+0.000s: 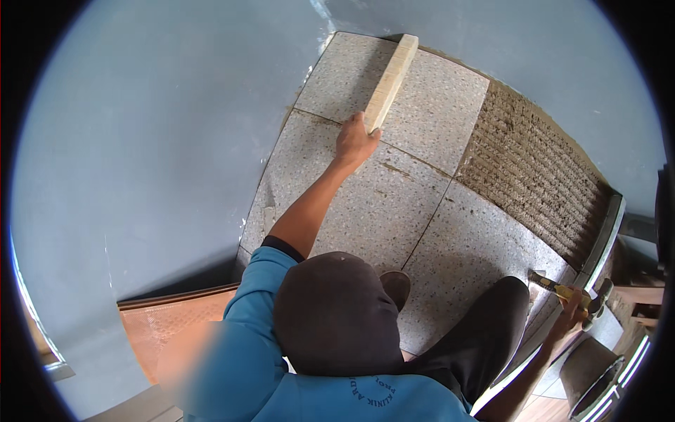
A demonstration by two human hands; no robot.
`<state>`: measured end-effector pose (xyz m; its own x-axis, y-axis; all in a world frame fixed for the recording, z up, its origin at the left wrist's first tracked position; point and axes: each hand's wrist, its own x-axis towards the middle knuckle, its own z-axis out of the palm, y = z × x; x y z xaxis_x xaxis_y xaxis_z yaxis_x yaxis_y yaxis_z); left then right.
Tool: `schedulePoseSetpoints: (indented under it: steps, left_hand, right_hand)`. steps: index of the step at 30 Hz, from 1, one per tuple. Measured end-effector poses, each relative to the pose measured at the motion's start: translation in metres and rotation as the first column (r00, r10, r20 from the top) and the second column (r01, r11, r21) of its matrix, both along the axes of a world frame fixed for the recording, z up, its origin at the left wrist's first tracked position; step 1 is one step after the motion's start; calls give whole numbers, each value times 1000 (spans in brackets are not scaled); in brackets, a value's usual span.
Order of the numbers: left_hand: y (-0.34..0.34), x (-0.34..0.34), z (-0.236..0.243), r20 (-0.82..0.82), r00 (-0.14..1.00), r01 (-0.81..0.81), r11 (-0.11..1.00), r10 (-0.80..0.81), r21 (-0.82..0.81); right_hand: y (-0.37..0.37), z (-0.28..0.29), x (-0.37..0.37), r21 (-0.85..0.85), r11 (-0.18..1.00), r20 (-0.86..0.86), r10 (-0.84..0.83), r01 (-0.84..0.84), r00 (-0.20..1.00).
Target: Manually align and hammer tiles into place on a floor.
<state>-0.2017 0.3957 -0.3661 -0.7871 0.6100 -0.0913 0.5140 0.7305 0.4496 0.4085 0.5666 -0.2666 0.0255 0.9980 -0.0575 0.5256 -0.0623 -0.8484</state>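
My left hand (356,143) is wrapped round the near end of a pale wooden beam (391,84). The beam lies over the speckled floor tiles (351,197), and its far end reaches the wall. Off to the right, my right hand (573,313) grips a hammer (552,283) close to its metal head. The hammer's yellow and black handle points left, toward my dark-trousered knee. Thin dark joints run between the tiles, and smears of mortar mark the surface near my left hand.
Ridged wet mortar (531,169) fills the bed right of the far tiles. A raised edge strip (605,235) borders it. Grey walls (176,141) stand left and behind. An orange-brown panel (144,330) lies lower left; a dark bucket (590,373) stands lower right.
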Motion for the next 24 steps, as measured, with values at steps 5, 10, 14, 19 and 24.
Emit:
schedulePoseSetpoints:
  steps: [5, 10, 14, 19, 24]
  left_hand:
    - [-34, 12, 0, -51, 998, 36, 996, -31, 87]
    - [-109, 55, 7, -79, 990, 123, 985, -114, 123]
    - [-154, 90, 15, -44, 992, 124, 991, -122, 49]
    - [-198, 143, 10, -35, 997, 66, 998, -65, 12]
    - [-253, 185, 10, -38, 996, 74, 995, -77, -61]
  right_hand:
    - [6, -6, 5, -21, 999, 10, 28, -28, 1000]
    - [3, -3, -3, 6, 1000, 58, -3, 2, 998]
    - [5, 1, -15, 2, 1000, 71, -2, 2, 997]
    - [8, 3, -28, 31, 999, 120, 18, -22, 993]
    - [4, 10, -34, 26, 999, 107, 23, -26, 994]
